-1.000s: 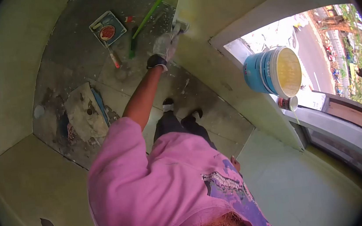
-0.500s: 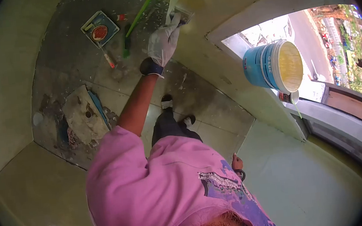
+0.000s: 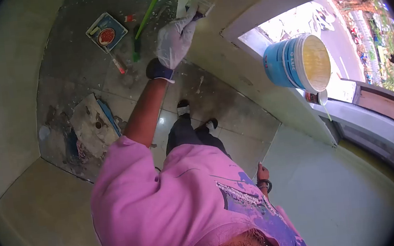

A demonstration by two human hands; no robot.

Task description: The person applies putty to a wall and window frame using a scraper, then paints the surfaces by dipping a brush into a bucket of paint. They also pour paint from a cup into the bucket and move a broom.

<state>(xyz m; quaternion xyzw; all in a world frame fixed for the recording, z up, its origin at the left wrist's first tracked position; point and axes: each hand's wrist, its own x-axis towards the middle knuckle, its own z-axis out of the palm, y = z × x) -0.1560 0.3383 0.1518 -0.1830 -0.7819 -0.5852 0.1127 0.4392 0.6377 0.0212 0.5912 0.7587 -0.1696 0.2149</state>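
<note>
Flat tool (image 3: 205, 6), gripped in left fingers (image 3: 190, 16), sits at wall (image 3: 212, 39), clear of window frame (image 3: 262, 13).

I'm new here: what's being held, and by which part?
The gloved left hand grips a broad, flat tool by its near end, mostly hidden; the right hand seems empty.

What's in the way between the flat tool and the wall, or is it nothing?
Nothing that I can see. The gloved left hand holds the flat tool up at the wall, and it looks to be touching. The green stick and the blue bucket are off to either side.
</note>
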